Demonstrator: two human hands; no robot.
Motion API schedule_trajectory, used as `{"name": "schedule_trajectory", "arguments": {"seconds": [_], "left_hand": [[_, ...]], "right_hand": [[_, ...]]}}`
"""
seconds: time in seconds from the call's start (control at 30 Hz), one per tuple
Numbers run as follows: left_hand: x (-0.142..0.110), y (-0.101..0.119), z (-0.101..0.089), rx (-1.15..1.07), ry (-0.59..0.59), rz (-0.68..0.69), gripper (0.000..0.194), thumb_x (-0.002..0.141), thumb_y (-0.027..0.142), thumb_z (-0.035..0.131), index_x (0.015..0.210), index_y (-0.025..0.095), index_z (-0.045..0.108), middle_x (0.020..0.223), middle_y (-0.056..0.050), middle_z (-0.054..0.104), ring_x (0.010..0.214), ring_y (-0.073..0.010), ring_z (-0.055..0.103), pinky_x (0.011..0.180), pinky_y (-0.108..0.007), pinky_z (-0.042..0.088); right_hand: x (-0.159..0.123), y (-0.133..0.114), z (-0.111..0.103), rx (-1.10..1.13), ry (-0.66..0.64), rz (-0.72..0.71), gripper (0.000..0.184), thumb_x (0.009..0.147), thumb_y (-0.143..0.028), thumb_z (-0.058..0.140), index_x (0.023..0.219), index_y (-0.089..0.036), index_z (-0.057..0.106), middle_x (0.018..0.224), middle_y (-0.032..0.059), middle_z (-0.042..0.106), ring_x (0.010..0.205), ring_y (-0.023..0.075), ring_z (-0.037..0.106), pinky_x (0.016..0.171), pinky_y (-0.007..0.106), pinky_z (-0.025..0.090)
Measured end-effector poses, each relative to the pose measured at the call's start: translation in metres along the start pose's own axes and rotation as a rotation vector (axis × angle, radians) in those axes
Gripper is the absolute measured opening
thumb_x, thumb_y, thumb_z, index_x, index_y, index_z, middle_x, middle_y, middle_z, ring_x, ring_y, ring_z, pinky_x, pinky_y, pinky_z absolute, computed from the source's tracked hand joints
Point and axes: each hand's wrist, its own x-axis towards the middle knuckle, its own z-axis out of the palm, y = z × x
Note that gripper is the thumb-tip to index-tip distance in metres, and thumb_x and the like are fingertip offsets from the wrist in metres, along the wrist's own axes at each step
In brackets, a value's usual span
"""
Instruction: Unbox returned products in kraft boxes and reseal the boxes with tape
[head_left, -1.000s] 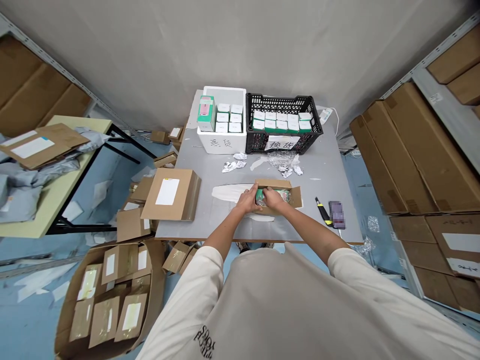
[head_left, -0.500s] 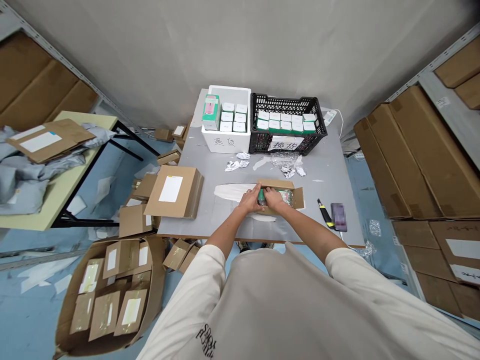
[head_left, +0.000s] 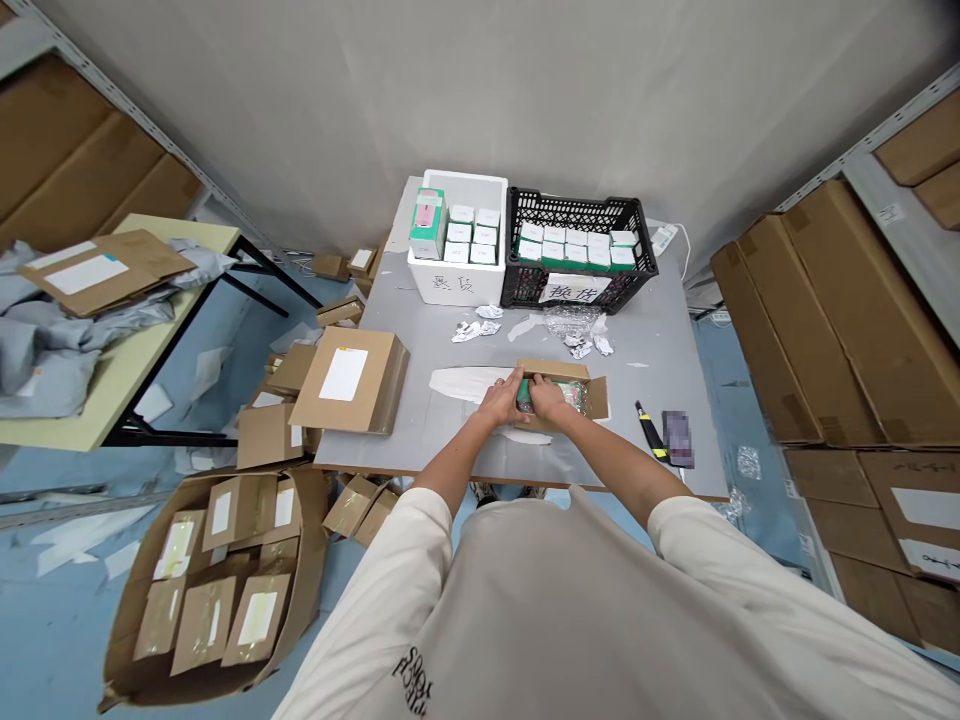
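Note:
A small open cardboard box lies on the table in front of me. Inside it is a green package in bubble wrap, partly covered by my hands. My left hand grips the box's left end, thumb toward me and fingers over the far side. Reaching into the box, my right hand has curled fingers on the wrapped package; the fingertips are partly hidden. White paper lies beside and partly under the box.
Behind stand a white foam box and a black crate, both holding green-and-white boxes. A larger carton is at left. A utility knife and a phone lie at right. Crumpled paper and bubble wrap lie mid-table.
The camera view has shifted slightly. Both hands keep nearly the same places on the box and the wrapped package.

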Motion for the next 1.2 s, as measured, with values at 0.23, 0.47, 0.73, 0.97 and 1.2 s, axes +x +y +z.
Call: {"name": "schedule_trajectory", "arguments": {"seconds": [0.23,0.47,0.73,0.97,1.2], "left_hand": [[0.000,-0.001,0.001,-0.007,0.005,0.014,0.147,0.063,0.045,0.089,0.164,0.033,-0.016,0.174,-0.009,0.015,0.149,-0.0389,0.038,0.115,-0.048,0.038],[0.000,0.000,0.002,0.007,-0.006,-0.020,0.148,0.062,0.047,0.091,0.163,0.035,-0.017,0.174,-0.010,0.018,0.147,-0.0421,0.040,0.113,-0.050,0.040],[-0.001,0.003,0.002,0.014,-0.007,-0.042,0.149,0.061,0.045,0.091,0.163,0.036,-0.017,0.174,-0.011,0.014,0.145,-0.0434,0.041,0.112,-0.051,0.040],[0.000,0.002,0.003,0.024,-0.007,-0.039,0.150,0.060,0.045,0.091,0.163,0.036,-0.018,0.174,-0.009,0.014,0.143,-0.0438,0.043,0.111,-0.051,0.042],[-0.003,0.005,0.000,0.017,0.006,-0.036,0.150,0.060,0.043,0.091,0.163,0.037,-0.018,0.174,-0.010,0.017,0.145,-0.0438,0.042,0.111,-0.050,0.041]], "right_hand": [[0.000,-0.001,0.002,-0.020,0.042,-0.005,0.068,0.080,-0.031,0.081,0.141,-0.012,0.056,0.144,0.0220,0.052,0.133,0.0349,0.046,0.105,0.042,0.044],[-0.003,0.001,-0.002,-0.077,0.058,-0.058,0.052,0.085,-0.026,0.073,0.132,-0.008,0.061,0.130,0.0222,0.065,0.122,0.0324,0.058,0.099,0.039,0.043],[0.003,-0.002,-0.002,-0.158,0.061,-0.086,0.056,0.084,-0.031,0.076,0.133,-0.009,0.062,0.132,0.0248,0.063,0.119,0.0341,0.062,0.098,0.041,0.046],[0.005,-0.004,-0.003,-0.114,0.046,-0.081,0.060,0.080,-0.028,0.079,0.133,-0.007,0.061,0.127,0.0247,0.067,0.116,0.0341,0.064,0.096,0.039,0.048],[-0.014,0.020,-0.016,0.031,0.105,-0.143,0.058,0.083,-0.036,0.074,0.133,-0.013,0.056,0.131,0.0199,0.065,0.119,0.0342,0.062,0.095,0.037,0.047]]}}
